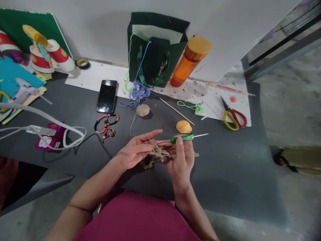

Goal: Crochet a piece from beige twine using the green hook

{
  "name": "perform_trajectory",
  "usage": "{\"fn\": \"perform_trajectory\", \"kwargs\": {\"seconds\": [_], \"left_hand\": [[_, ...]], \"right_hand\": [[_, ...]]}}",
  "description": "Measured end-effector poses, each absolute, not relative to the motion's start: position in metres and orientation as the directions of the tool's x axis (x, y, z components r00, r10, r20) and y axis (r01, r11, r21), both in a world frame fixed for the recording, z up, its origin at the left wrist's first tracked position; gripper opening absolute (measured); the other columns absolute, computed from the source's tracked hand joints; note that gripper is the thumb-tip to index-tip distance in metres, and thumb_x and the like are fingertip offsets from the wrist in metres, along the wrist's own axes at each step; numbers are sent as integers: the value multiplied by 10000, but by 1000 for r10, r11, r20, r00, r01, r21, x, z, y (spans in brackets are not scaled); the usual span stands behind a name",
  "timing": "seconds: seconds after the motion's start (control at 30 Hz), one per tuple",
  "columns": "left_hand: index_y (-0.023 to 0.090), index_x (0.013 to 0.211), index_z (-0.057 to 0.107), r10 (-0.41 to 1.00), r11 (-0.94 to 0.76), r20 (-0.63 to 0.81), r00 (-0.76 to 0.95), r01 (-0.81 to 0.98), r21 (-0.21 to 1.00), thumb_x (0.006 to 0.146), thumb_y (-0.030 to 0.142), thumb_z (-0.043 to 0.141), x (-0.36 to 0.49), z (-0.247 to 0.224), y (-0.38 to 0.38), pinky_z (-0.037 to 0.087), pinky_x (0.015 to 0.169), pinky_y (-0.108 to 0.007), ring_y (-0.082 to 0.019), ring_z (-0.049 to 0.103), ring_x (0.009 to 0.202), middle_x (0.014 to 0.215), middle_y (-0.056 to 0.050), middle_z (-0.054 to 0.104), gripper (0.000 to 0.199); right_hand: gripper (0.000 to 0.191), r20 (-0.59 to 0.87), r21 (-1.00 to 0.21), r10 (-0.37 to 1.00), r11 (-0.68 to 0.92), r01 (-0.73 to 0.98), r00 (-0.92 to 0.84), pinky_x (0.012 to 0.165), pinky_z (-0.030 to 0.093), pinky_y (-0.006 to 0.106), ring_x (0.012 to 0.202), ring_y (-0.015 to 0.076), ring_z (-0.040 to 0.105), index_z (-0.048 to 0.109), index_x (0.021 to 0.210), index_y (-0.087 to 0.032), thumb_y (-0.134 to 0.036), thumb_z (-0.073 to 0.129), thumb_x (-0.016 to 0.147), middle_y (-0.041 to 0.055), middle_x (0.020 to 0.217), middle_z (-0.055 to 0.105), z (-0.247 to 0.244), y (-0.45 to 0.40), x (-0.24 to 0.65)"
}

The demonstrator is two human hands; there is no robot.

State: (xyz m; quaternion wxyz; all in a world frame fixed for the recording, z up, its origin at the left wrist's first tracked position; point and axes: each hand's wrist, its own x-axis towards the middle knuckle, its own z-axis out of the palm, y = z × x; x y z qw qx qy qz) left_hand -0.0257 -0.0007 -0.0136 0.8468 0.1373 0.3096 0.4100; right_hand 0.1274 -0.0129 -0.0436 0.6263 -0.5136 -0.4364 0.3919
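My right hand (182,159) is closed around a crochet hook with a green handle (184,138), its thin metal shaft pointing right. Between both hands hangs a piece of brown-beige crochet work (159,153), bunched and uneven. My left hand (136,149) pinches its left edge with the thumb, the index finger stretched out. A thin strand runs from near my left hand up to a small beige yarn ball (142,110) on the table. Just beyond my right hand sits a round orange-yellow object (184,127).
A green paper bag (155,50), an orange bottle (189,63) and blue yarn (139,91) stand at the back. Scissors (233,117) and a wooden stick (177,111) lie right. A phone (107,96), bead bracelet (106,124), white cable (50,115) and glue gun (25,91) are left.
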Motion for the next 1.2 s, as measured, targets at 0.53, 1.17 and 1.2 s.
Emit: {"fn": "perform_trajectory", "kwargs": {"seconds": [0.53,1.17,1.2], "left_hand": [[249,1494,551,969,243,-233,80,-474,846,695,177,879,-20,-15,-7,489,710,-210,-76,587,687,731,56,652,867],[224,1247,744,821,562,-410,397,-683,466,671,177,917,-22,-7,-2,463,724,-217,-89,609,699,730,37,679,603],[221,1242,747,818,567,-414,399,-682,461,674,189,918,-23,-7,-2,459,717,-217,-87,600,688,720,40,667,594]], "right_hand": [[143,417,-909,901,409,83,120,811,647,368,904,207,805,733,996,-266,-152,697,918,32,985,838,-34,-18,121],[180,-102,-909,988,-46,-414,113,495,527,275,508,143,652,569,934,-283,-443,650,945,-58,692,733,-27,-12,118],[163,-75,-927,989,-21,-374,130,476,516,275,496,147,649,559,941,-286,-435,618,967,-56,680,728,-26,-12,119]]}}
